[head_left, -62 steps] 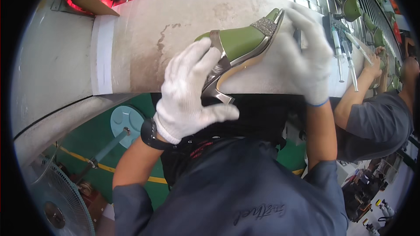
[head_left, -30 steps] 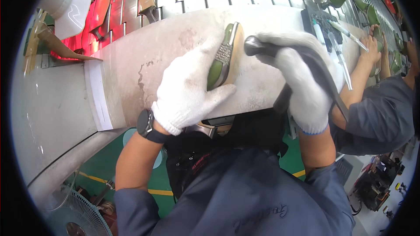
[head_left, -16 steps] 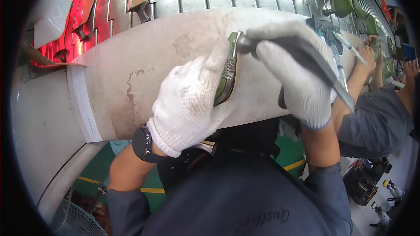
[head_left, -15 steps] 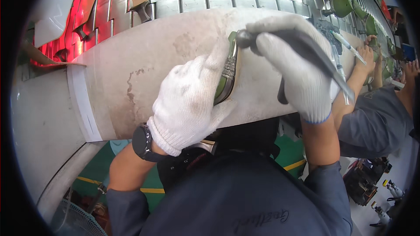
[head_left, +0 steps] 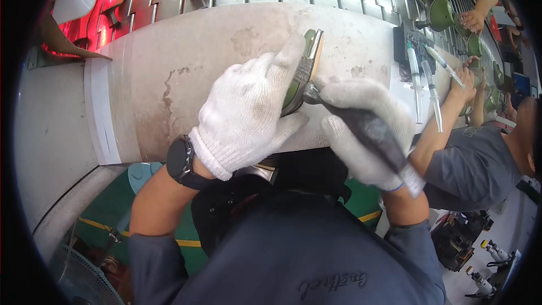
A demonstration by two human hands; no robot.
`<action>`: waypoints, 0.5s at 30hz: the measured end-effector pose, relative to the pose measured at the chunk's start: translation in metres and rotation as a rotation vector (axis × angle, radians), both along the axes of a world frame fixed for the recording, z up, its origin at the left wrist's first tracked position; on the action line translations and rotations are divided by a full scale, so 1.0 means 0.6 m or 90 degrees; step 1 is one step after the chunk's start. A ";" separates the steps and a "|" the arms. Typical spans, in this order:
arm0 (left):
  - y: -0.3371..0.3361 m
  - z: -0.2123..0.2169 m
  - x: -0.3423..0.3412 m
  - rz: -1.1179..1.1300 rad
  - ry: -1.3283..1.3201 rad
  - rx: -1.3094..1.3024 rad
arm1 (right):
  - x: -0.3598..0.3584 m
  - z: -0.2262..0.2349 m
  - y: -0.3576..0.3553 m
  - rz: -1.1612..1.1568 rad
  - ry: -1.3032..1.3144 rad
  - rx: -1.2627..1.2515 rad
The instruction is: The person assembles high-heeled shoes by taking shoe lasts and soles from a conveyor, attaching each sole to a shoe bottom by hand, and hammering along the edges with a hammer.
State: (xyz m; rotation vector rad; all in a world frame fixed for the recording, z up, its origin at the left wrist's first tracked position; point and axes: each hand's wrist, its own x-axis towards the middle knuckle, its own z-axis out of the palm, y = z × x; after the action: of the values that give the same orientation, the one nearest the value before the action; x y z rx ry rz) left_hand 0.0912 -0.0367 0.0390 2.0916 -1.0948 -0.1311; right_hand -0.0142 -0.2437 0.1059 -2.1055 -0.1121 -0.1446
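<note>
To the far left of the green shoe [head_left: 295, 82], red-lit metal slats [head_left: 113, 5] of a conveyor run along the far edge of the pale, stained tabletop [head_left: 186, 73], and a brown cardboard piece [head_left: 62, 39] juts out beside them. A white strip [head_left: 99, 113] borders the tabletop's left end. Nearer the shoe, the left hand [head_left: 248, 110], in a white knit glove with a black watch [head_left: 180, 161] at the wrist, has its grip clamped around the shoe, holding it on edge above the tabletop so the sole side faces right; the glove covers most of the upper. Just right of the shoe, the right hand [head_left: 364, 130], also gloved, has its grip closed on a dark-handled tool [head_left: 361, 127] whose tip touches the shoe's sole edge. Further right, syringes [head_left: 423, 79] lie on the tabletop, and a co-worker in a grey shirt [head_left: 468, 164] leans in, arm across the tabletop. More green shoes [head_left: 435, 8] sit on the conveyor beyond.
</note>
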 end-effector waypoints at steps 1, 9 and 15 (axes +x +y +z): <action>0.001 0.002 -0.001 0.000 0.010 0.003 | -0.009 -0.016 0.007 -0.008 -0.048 -0.012; 0.006 0.008 0.004 -0.015 -0.010 0.023 | -0.065 -0.090 0.109 -0.126 -0.239 -0.110; 0.071 -0.005 0.023 -0.062 0.174 -0.036 | -0.048 -0.060 0.074 -0.067 -0.240 -0.033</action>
State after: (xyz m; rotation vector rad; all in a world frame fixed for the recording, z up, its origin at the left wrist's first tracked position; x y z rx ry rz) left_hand 0.1053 0.0060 0.0357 1.9041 -1.0215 -0.4161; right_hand -0.0428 -0.1992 0.0698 -2.1148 -0.2314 -0.6067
